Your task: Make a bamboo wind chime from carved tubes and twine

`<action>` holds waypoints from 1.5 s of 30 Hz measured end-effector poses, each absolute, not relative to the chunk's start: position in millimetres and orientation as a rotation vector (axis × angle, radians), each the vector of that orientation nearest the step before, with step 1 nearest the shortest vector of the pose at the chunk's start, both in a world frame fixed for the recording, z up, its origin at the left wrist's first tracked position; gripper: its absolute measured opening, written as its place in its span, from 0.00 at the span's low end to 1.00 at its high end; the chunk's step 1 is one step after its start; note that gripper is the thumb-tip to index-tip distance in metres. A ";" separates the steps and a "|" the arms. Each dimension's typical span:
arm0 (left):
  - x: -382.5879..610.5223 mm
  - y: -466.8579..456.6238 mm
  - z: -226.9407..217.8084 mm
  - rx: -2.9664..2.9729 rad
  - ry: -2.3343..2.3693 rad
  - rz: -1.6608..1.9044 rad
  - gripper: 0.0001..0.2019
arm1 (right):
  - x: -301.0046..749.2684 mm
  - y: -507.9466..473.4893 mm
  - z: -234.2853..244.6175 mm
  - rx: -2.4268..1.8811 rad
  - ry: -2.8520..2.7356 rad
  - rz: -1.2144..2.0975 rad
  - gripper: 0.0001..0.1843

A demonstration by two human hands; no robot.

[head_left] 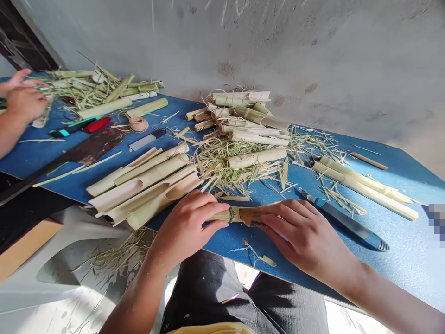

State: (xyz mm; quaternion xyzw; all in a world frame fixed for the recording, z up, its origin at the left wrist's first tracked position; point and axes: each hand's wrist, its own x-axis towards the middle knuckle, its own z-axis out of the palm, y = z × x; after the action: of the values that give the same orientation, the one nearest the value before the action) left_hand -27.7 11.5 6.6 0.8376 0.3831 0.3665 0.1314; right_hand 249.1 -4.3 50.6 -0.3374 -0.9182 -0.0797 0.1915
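Just above the near edge of the blue table, a short bamboo piece (pixel 235 214) with a dark ring at its node lies crosswise between my hands. My left hand (pixel 193 222) pinches its left end between thumb and fingers. My right hand (pixel 299 232) closes round the other end, where a brown, rough-edged patch (pixel 249 215) shows; whether it is a wrap or the bamboo itself I cannot tell. To the right of my right hand lies a blue and black utility knife (pixel 347 223). Several split bamboo tubes (pixel 149 185) lie left of my left hand.
Bamboo pieces tied with twine (pixel 250 118) are heaped by the wall, with shavings (pixel 239 176) in front. Bamboo strips (pixel 368 188) lie at right. A large cleaver (pixel 97 146), a twine ball (pixel 139 124) and a small blade (pixel 148 140) are at left, near another person's hands (pixel 26 99).
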 end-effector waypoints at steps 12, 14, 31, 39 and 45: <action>-26.0 9.4 6.0 2.556 1.106 1.071 0.09 | 230.0 -8.4 42.8 -1.059 -2.627 -0.084 0.15; -26.2 9.3 6.3 2.555 1.105 1.066 0.09 | 227.7 -8.7 43.8 -1.052 -2.643 -0.090 0.15; -27.2 8.9 6.5 2.420 1.158 0.971 0.08 | 235.0 1.9 60.3 -0.947 -2.849 -0.068 0.17; -29.9 8.4 5.5 2.470 1.107 0.997 0.08 | 278.8 4.3 65.8 -0.973 -2.890 -0.226 0.19; -27.2 10.8 5.7 2.498 1.073 1.019 0.07 | 261.6 2.9 59.9 -0.957 -2.835 -0.159 0.18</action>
State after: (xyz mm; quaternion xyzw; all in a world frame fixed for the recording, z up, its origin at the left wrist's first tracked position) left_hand -27.2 10.8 5.7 0.8542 0.3671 0.3485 0.1190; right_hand 261.6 2.9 59.9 -0.3185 -0.9436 -0.0528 0.0727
